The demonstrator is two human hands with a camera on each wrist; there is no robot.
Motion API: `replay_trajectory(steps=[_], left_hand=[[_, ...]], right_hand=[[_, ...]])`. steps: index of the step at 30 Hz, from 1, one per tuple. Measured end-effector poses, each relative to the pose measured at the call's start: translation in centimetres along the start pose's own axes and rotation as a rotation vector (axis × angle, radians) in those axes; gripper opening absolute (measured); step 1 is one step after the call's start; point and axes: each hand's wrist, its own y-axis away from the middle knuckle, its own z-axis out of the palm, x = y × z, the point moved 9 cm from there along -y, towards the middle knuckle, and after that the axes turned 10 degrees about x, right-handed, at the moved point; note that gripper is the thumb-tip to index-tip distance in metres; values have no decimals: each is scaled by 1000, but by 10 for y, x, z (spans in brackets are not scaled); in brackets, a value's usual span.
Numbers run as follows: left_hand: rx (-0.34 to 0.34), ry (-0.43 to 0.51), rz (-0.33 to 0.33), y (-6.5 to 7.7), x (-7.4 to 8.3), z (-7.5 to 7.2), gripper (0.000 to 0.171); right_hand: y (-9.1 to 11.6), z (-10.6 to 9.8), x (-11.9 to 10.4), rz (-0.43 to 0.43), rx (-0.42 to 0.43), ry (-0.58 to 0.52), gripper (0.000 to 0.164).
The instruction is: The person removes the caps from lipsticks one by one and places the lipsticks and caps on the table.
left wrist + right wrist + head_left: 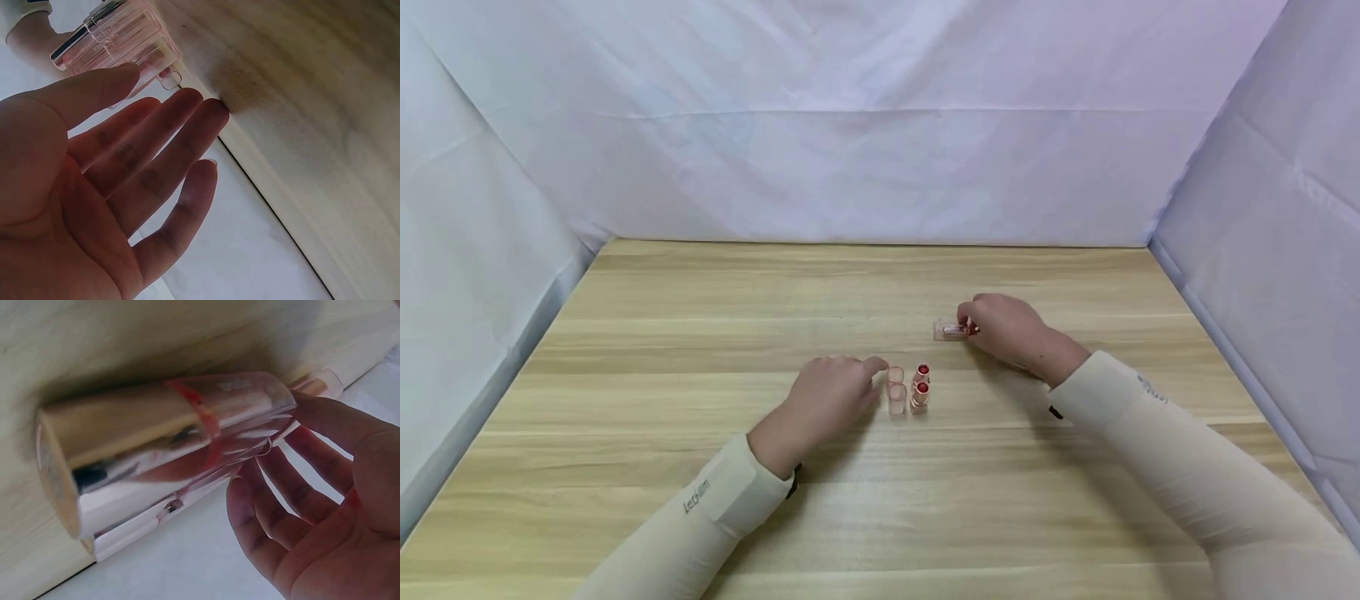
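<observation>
In the head view, a lipstick [953, 331] with a clear end lies on the wooden table, its right end at the fingers of my right hand [1003, 327]. The right wrist view shows a shiny rose-gold tube [134, 450] with a red band, its clear end between that hand's thumb and curled fingers. My left hand [833, 392] rests beside two clear pinkish caps [897, 398], fingers loosely extended and index fingertip right at the rear one. Two uncapped lipsticks [921, 400] with red tips stand just right of the caps. The left wrist view shows clear pink pieces [134, 34] beyond the thumb.
The wood-grain table [700, 292] reaches back to a white cloth wall [880, 175]. More white cloth [1292, 192] hangs at the right and left sides. Both forearms, in pale sleeves [1180, 467], come in from the front.
</observation>
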Motion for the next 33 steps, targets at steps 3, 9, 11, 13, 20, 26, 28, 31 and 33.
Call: replay_trajectory(steps=[3, 9, 11, 13, 20, 26, 28, 31, 33], left_hand=[[4, 5, 1, 0, 1, 1, 25], [5, -1, -3, -1, 0, -1, 24], [1, -11, -1, -2, 0, -3, 24], [9, -13, -9, -3, 0, -6, 24], [177, 18, -52, -7, 5, -35, 35], [443, 117, 59, -1, 21, -68, 48], [495, 140, 116, 2, 28, -74, 44], [529, 156, 177, 5, 34, -78, 39], [539, 165, 197, 7, 34, -80, 38]], right_hand=[[4, 1, -1, -8, 1, -20, 13], [10, -9, -3, 16, 53, -102, 15], [13, -17, -6, 22, 92, -151, 17], [17, -27, -10, 28, 133, -202, 17], [41, -63, -44, -42, 287, -372, 18], [62, -75, -77, -162, 383, -400, 23], [67, -76, -84, -189, 403, -414, 23], [72, -80, -92, -218, 439, -438, 25], [75, -83, -97, -231, 468, -451, 26]])
